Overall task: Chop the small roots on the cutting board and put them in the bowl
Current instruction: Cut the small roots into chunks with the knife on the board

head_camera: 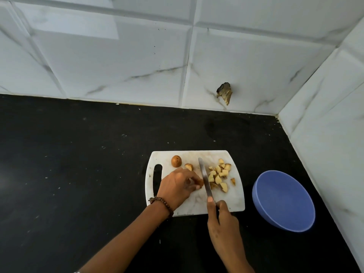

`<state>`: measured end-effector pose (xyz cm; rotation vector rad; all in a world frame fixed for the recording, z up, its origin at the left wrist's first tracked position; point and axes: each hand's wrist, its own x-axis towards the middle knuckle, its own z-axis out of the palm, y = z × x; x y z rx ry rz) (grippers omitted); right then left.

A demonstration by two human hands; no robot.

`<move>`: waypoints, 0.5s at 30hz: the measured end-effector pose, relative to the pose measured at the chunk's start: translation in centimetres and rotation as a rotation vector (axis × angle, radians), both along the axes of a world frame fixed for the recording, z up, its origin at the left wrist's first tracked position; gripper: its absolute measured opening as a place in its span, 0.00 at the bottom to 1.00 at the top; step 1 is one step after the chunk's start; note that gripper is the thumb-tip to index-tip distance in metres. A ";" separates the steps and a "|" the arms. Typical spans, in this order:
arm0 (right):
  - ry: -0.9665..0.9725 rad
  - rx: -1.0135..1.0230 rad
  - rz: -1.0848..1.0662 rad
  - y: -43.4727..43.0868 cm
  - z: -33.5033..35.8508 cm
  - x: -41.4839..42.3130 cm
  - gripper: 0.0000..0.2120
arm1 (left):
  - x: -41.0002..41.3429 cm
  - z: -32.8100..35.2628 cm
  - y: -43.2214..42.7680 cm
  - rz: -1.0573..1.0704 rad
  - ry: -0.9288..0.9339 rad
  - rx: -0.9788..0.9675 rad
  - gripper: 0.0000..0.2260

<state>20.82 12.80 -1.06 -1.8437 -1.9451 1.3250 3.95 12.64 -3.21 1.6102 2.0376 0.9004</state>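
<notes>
Right hand (222,221) grips knife (205,179) on cutting board (197,203); left hand (177,187) pinches a root piece (200,182).

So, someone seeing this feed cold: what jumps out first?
The knife, gripped by the right hand, crosses the white cutting board mid-frame, next to a root piece the left hand pinches. Chopped pieces lie right of the blade; the blue bowl beside the board holds nothing yet.

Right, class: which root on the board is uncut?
The round brown root at the far-left corner of the board, beside the slot. Every other piece shows pale cut flesh.
</notes>
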 end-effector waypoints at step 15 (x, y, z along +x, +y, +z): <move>-0.119 0.105 0.104 -0.1 -0.6 -0.2 0.17 | 0.1 0.1 1.4 0.086 -0.094 -0.132 0.05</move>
